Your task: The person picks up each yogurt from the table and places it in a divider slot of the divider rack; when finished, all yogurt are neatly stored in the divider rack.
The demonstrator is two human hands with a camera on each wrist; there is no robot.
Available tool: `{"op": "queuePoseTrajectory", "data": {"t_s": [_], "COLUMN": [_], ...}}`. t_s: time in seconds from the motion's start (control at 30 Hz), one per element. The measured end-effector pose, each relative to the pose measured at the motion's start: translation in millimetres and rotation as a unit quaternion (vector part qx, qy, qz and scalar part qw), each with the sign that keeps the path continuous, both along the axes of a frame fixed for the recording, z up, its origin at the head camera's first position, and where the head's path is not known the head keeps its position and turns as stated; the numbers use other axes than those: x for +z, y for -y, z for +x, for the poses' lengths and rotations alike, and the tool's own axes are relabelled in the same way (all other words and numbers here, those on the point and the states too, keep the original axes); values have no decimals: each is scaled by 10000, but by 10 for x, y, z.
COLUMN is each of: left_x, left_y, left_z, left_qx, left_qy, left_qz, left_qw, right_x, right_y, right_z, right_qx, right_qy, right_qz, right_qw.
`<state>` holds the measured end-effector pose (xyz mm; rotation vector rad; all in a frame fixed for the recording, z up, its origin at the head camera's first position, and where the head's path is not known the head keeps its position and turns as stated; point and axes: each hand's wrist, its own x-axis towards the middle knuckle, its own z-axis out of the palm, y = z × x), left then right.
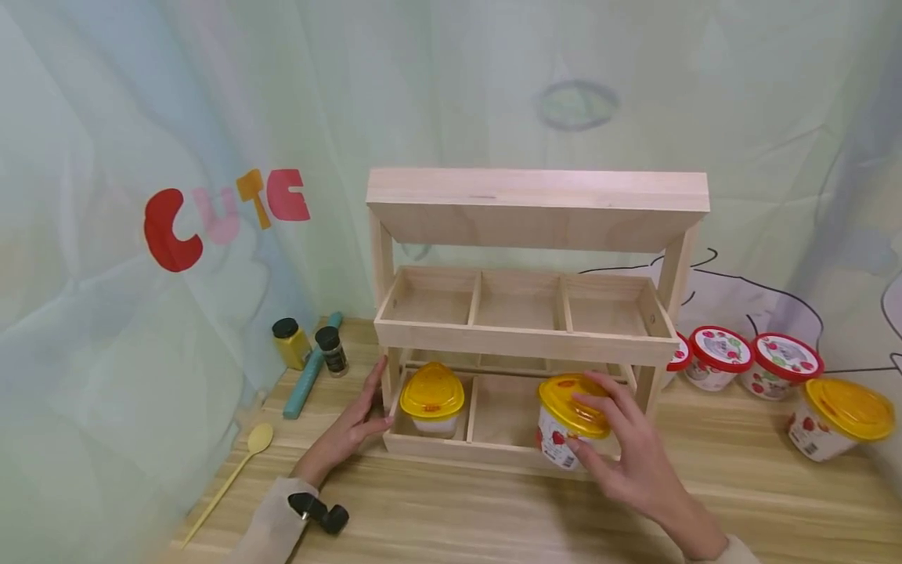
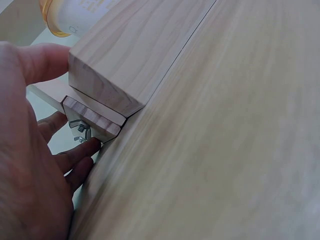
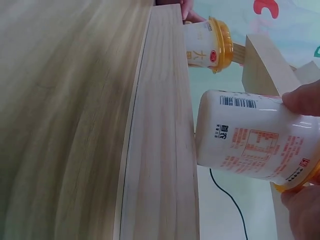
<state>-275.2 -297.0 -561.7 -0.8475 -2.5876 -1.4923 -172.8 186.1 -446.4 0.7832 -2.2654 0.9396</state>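
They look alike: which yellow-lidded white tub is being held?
The round white, yellow-lidded tub pinched by the right hand. Another sits lower-left in the pale wooden rack, a third far right; neither is held.

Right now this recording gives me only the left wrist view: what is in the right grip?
Observer: The right grip holds a yellow-lidded cup between thumb and fingers.
Operator: Is it down inside the rack?
Observer: No. In the head view it covers part of the lower front board, so it isn't behind that board.
Operator: And what stands right of the rack?
Observer: Three red-lidded cups, one partly hidden, plus a yellow-topped tub.
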Motion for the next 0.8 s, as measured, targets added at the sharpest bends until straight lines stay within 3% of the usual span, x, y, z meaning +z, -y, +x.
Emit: {"op": "queuePoseTrajectory", "data": {"t_s": [0.07,0.33,0.57,0.8], "left_x": [-201,-217,-137,81], "left_y": [85,99,60,-38], "left_z": [-120,-135,-69,73], "left_qx": [29,23,19,-250], "left_qy": [136,156,37,-768], "left_qz": [-4,-32,-21,99], "left_qw": [9999,9999,10000,9967], "right_x": [-15,1,-23,-83], "right_y": [28,134,247,345], "right_z": [-33,-157,-299,-456], "right_qx": [39,153,499,775], "right_qy": [-56,18,-59,-343], "right_qz": [10,90,-63,9], "right_qw": [10000,9998,9987,9964]}}
